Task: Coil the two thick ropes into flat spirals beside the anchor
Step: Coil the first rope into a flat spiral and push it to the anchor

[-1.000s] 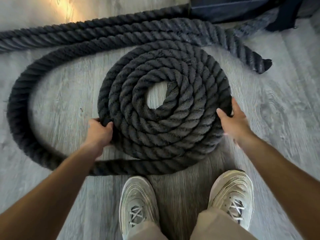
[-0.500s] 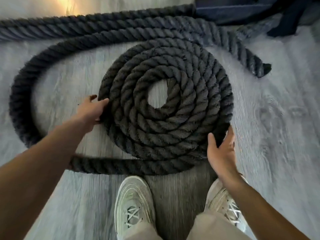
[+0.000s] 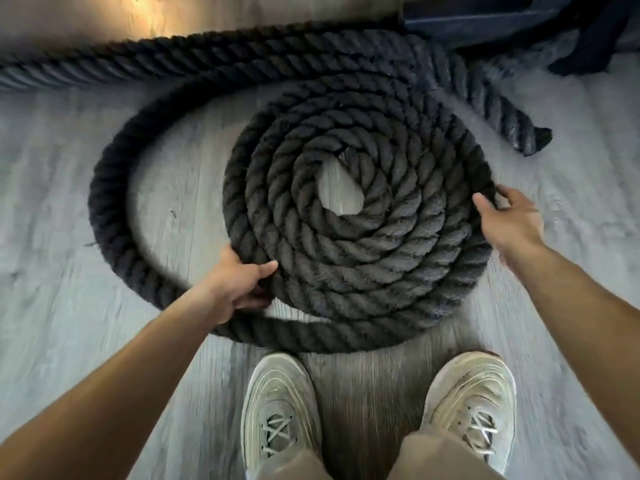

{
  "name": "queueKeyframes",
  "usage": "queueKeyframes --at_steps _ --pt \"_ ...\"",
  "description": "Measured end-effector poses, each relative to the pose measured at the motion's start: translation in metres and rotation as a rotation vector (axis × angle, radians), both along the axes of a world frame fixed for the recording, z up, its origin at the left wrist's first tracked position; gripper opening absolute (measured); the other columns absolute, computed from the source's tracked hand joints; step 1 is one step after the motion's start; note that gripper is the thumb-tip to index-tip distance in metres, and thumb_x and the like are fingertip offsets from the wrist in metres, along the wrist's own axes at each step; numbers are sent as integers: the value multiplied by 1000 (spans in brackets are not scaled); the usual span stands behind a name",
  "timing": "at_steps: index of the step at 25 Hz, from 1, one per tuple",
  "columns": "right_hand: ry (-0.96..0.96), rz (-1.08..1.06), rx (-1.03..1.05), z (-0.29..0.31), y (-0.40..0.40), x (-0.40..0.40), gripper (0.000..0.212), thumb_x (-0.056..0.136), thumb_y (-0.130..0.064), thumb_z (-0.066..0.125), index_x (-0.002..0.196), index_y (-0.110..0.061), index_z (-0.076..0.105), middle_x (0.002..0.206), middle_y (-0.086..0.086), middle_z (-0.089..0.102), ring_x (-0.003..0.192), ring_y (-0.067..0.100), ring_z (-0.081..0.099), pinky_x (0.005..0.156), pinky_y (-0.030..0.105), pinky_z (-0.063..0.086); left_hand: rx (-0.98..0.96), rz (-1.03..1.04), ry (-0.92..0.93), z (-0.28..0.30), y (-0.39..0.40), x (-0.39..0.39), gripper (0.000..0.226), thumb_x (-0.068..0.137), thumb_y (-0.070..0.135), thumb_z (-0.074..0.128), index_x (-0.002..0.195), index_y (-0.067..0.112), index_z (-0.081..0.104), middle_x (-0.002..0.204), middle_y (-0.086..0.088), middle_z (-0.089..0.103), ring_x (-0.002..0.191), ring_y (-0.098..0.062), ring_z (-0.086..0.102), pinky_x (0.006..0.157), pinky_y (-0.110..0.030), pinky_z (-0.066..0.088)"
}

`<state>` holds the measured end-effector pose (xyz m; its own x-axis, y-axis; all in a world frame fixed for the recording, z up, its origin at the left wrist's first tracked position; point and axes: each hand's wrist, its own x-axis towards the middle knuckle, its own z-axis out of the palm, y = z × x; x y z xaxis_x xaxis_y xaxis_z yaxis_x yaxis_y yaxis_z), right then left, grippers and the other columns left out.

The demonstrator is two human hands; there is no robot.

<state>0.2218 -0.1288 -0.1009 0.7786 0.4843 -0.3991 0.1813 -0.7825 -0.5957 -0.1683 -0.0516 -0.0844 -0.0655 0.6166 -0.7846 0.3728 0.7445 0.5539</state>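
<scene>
Black, heavy-twisted rope fills our view: the coil [image 3: 356,220] lies flat on the grey plank floor [image 3: 55,306], wound in several tight rings around a small bare gap at its centre. We have our left hand [image 3: 239,285] at the coil's near-left edge, fingers [image 3: 266,268] curled around the outermost ring, thumb on top, gripping the rope there. Our right hand [image 3: 512,220] sits at the far-right edge, fingers [image 3: 485,206] spread and lightly bent over the outer ring, touching it but not closed around it. Out past the left fingers, the loose tail [image 3: 114,202] sweeps away in a wide arc, leaving an open crescent of floor between itself and the coil, then runs back under the coil's near side just ahead of our two pale shoes [image 3: 280,410]. Beyond the right fingers, a second rope [image 3: 498,105] ends in a cut tip on the floor, apart from the coil. Farther still, a dark anchor frame [image 3: 485,19] sits at the top edge, its detail hard to make out.
</scene>
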Motion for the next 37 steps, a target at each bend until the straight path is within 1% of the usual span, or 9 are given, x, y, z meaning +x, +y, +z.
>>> queueKeyframes --at_steps 5,10,13,17,20,25,28,32,37 --pt "-14 -37 -24 -10 -38 -36 64 93 -58 52 149 -29 40 140 15 53 125 39 53 104 47 44 67 -29 52 12 45 -8 77 83 35 82 146 24 39 124 1 63 90 -13 64 64 -33 55" --pt "88 -33 -22 -13 -94 -90 67 96 -57 51 155 -39 23 149 10 49 128 39 52 103 52 46 207 -114 82 8 85 -9 73 92 16 74 153 30 36 124 -9 67 95 -24 71 74 -46 62" --pt "107 2 -63 -3 -89 -85 68 99 -54 49 158 -40 18 156 7 42 135 37 47 105 48 43 200 -156 103 7 84 -6 79 93 7 71 156 34 30 122 -9 65 95 -26 70 65 -39 61" --pt "103 41 7 3 -58 -42 62 96 -48 59 152 -44 33 147 -1 53 129 29 55 106 44 46 39 -93 52 17 59 -11 100 84 2 79 154 43 22 118 -6 65 92 -32 73 67 -44 64" --pt "109 -23 75 5 -28 -5 58 84 -56 71 138 -39 54 128 -2 67 112 22 65 97 38 52 -89 -141 100 17 19 -11 89 73 8 90 137 31 32 121 -4 64 95 -30 72 72 -42 63" --pt "68 -83 66 -5 -38 -28 71 69 -69 56 133 -41 50 126 1 63 110 28 63 96 49 53 25 -178 230 20 37 -11 122 75 25 90 160 29 3 133 6 45 114 -30 61 80 -46 61" --pt "31 -97 89 -17 -82 -67 64 89 -56 59 146 -36 40 136 12 54 120 38 56 99 52 47 156 -159 274 18 77 -13 90 86 36 79 157 32 23 134 2 53 111 -26 63 85 -47 60" --pt "90 -34 7 -22 -101 -74 70 91 -65 49 149 -27 40 144 12 52 128 38 52 102 49 44 237 -240 280 9 94 -20 86 88 33 78 156 39 27 133 -6 58 107 -26 66 68 -33 57" --pt "148 0 2 -11 -55 -33 50 97 -50 55 141 -26 51 138 2 58 125 31 55 99 41 48 228 -105 160 10 66 -26 89 87 27 81 156 39 25 128 -7 64 107 -26 68 91 -44 59"
